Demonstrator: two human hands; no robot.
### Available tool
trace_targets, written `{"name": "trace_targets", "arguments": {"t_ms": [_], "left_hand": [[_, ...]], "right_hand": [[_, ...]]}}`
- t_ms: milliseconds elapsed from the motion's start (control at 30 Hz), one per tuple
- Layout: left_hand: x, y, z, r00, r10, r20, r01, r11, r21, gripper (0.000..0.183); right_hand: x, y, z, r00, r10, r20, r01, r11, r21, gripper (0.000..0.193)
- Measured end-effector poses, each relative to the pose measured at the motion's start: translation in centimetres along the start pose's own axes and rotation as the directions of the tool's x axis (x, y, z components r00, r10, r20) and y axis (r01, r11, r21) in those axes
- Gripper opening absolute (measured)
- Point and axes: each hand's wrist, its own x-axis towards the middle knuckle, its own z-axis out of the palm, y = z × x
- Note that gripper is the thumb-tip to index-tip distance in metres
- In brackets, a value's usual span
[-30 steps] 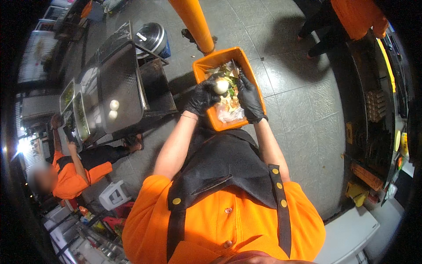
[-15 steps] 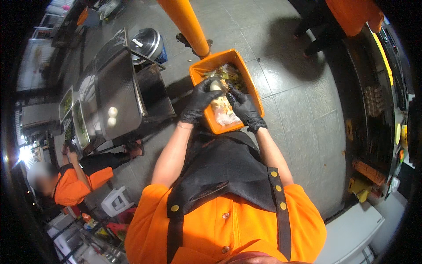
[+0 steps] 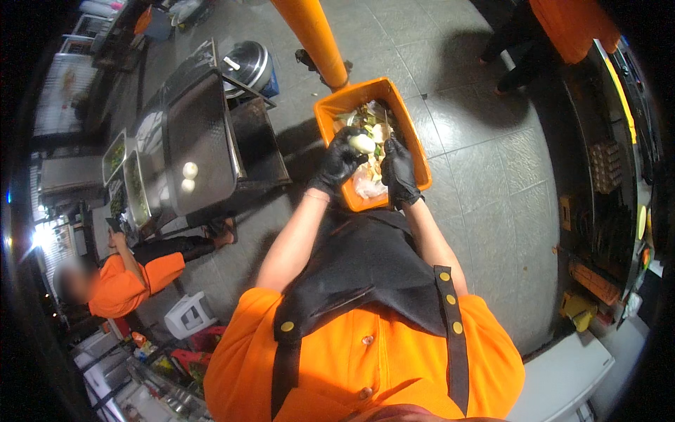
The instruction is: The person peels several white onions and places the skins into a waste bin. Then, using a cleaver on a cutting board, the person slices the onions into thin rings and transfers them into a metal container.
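My left hand (image 3: 343, 167), in a black glove, is closed around a pale, peeled onion (image 3: 362, 144) above an orange bin (image 3: 413, 151). My right hand (image 3: 400, 172), gloved too, is wrapped around a knife (image 3: 387, 119) whose thin blade points away from me. A pale piece of peel (image 3: 380, 133) shows beside the blade; whether it touches the knife I cannot tell. Inside the bin lie onion skins, green scraps and a clear plastic bag (image 3: 368, 184). To the left, two more peeled onions (image 3: 189, 177) sit on a dark metal tray (image 3: 204, 130).
An orange post (image 3: 309, 35) stands just beyond the bin. At left a co-worker (image 3: 126, 281) is beside food pans (image 3: 137, 186). A lidded pot (image 3: 247, 65) is behind the tray. Another person (image 3: 569, 28) stands far right, near shelves with egg cartons (image 3: 605, 167).
My hands have moved apart, with the right one lower and turned. The onion now shows more fully in my left hand, and the knife blade has become visible. The whole view has shifted slightly.
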Motion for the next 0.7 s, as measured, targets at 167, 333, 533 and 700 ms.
{"name": "trace_targets", "arguments": {"t_ms": [167,333,533,700], "left_hand": [[-0.2,-0.2,-0.2,0.966,-0.216,0.144,0.257,0.716,-0.649,0.045],[-0.2,1.0,-1.6,0.866,-0.382,0.323,0.466,0.379,-0.799,0.053],[-0.2,0.4,0.9,0.979,-0.194,-0.059,0.174,0.951,-0.255,0.040],[0.8,2.5,3.7,0.861,-0.487,-0.143,0.363,0.787,-0.498,0.033]], "right_hand": [[2.4,1.9,-2.7,0.987,-0.159,-0.016,0.153,0.969,-0.193,0.039],[-0.9,-1.1,-2.2,0.982,-0.098,0.162,0.167,0.852,-0.497,0.056],[-3.0,-2.5,-1.0,0.771,-0.373,0.516,0.637,0.465,-0.615,0.056],[-0.6,-0.6,-1.6,0.627,-0.609,0.485,0.751,0.309,-0.583,0.048]]}}
